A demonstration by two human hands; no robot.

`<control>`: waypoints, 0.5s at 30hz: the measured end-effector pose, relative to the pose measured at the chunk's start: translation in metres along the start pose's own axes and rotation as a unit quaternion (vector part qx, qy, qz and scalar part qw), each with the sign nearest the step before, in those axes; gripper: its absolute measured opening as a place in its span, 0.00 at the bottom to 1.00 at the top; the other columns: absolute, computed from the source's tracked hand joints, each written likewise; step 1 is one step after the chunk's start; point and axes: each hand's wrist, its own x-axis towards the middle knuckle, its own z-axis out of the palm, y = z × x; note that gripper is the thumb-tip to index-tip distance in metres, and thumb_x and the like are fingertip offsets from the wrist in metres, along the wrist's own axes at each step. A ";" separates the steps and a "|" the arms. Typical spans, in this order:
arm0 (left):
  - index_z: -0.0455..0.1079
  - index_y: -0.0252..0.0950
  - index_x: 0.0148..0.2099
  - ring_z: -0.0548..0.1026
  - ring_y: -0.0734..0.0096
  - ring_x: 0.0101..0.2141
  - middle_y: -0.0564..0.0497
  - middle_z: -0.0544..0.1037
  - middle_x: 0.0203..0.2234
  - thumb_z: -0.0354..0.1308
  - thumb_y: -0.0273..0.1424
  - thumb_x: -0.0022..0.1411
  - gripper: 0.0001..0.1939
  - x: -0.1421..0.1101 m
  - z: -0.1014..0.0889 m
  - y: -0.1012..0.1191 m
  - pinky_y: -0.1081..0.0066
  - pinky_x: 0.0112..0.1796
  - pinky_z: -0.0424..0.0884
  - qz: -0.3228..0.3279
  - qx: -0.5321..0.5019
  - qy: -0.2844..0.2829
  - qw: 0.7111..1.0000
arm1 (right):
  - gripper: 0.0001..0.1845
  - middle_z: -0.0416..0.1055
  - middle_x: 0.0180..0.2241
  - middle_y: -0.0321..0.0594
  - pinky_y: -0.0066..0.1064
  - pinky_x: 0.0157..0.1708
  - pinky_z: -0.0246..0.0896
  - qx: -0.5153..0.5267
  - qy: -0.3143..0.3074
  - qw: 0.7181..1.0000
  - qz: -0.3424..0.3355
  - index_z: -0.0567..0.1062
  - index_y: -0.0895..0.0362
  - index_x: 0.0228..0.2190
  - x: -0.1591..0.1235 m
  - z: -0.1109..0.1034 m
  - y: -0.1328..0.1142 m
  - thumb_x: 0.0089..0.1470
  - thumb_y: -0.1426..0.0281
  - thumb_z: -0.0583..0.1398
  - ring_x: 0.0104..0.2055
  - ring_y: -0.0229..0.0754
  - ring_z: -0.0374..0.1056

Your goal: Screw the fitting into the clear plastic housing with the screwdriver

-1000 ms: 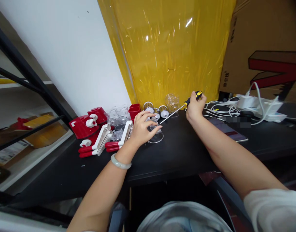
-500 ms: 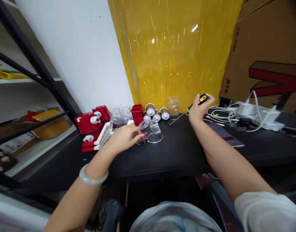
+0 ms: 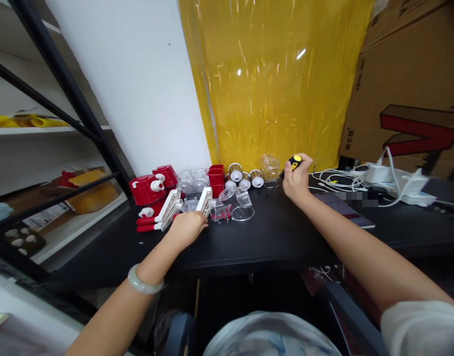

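Observation:
My left hand (image 3: 188, 230) is closed around the lower part of a white-and-red plastic handle (image 3: 204, 201), low over the black table; its fingertips are partly hidden. A screwdriver (image 3: 292, 164) with a black-and-yellow grip is held in my right hand (image 3: 297, 180), above the table's back part; its shaft is hard to make out. Just right of my left hand lie clear plastic cups (image 3: 243, 212) and a clear part with red bits (image 3: 221, 211). More white-and-red handles (image 3: 169, 210) lie to its left.
Red housings (image 3: 143, 189) stand at the left, red cups (image 3: 216, 175) behind. Several small motors (image 3: 256, 178) sit by the yellow plastic sheet (image 3: 278, 89). White cables (image 3: 341, 182), a power strip (image 3: 412, 190) and a tablet (image 3: 341, 207) lie at the right. A shelf rack (image 3: 97, 133) stands left.
My left hand has drawn back from the clear parts and closed on the white-and-red handle. My right hand has turned the screwdriver, so its shaft no longer shows plainly.

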 end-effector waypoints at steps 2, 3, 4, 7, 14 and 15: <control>0.84 0.38 0.40 0.83 0.47 0.40 0.40 0.85 0.39 0.62 0.28 0.69 0.08 0.004 0.001 0.001 0.59 0.38 0.70 0.018 0.014 0.015 1.000 | 0.21 0.63 0.48 0.48 0.57 0.58 0.63 -0.003 -0.025 0.999 -0.033 0.58 0.51 0.48 -0.011 -0.016 0.003 0.61 0.51 0.53 0.51 0.51 0.67; 0.84 0.37 0.38 0.82 0.45 0.41 0.39 0.84 0.38 0.62 0.27 0.68 0.08 0.005 0.002 0.001 0.58 0.39 0.70 0.029 0.024 0.021 0.999 | 0.21 0.64 0.47 0.47 0.57 0.56 0.64 -0.004 -0.044 0.997 -0.058 0.58 0.50 0.47 -0.017 -0.024 0.004 0.61 0.52 0.54 0.49 0.51 0.67; 0.84 0.37 0.37 0.81 0.44 0.43 0.39 0.83 0.37 0.63 0.26 0.67 0.08 0.006 0.003 0.000 0.56 0.41 0.69 0.037 0.034 0.029 0.998 | 0.20 0.65 0.46 0.47 0.56 0.56 0.65 -0.004 -0.061 0.995 -0.076 0.58 0.50 0.48 -0.024 -0.033 0.006 0.61 0.52 0.53 0.48 0.50 0.67; 0.84 0.37 0.36 0.78 0.40 0.47 0.38 0.82 0.38 0.65 0.27 0.65 0.07 0.010 0.006 -0.001 0.54 0.43 0.67 0.041 0.045 0.059 0.996 | 0.18 0.67 0.47 0.48 0.54 0.54 0.68 -0.024 -0.117 0.989 -0.092 0.60 0.50 0.48 -0.044 -0.058 0.005 0.63 0.54 0.55 0.48 0.51 0.69; 0.84 0.36 0.37 0.76 0.43 0.46 0.37 0.81 0.39 0.63 0.29 0.69 0.09 0.020 0.004 0.000 0.54 0.43 0.65 0.034 0.084 0.054 0.994 | 0.14 0.72 0.49 0.50 0.49 0.52 0.73 -0.091 -0.367 0.922 -0.085 0.72 0.51 0.48 -0.071 -0.090 -0.020 0.67 0.57 0.57 0.49 0.53 0.75; 0.84 0.36 0.36 0.76 0.43 0.46 0.37 0.80 0.39 0.62 0.29 0.68 0.09 0.022 0.004 0.001 0.54 0.43 0.65 0.034 0.085 0.056 0.994 | 0.14 0.71 0.50 0.50 0.48 0.50 0.74 -0.106 -0.402 0.905 -0.086 0.73 0.51 0.49 -0.073 -0.090 -0.023 0.67 0.58 0.57 0.48 0.53 0.75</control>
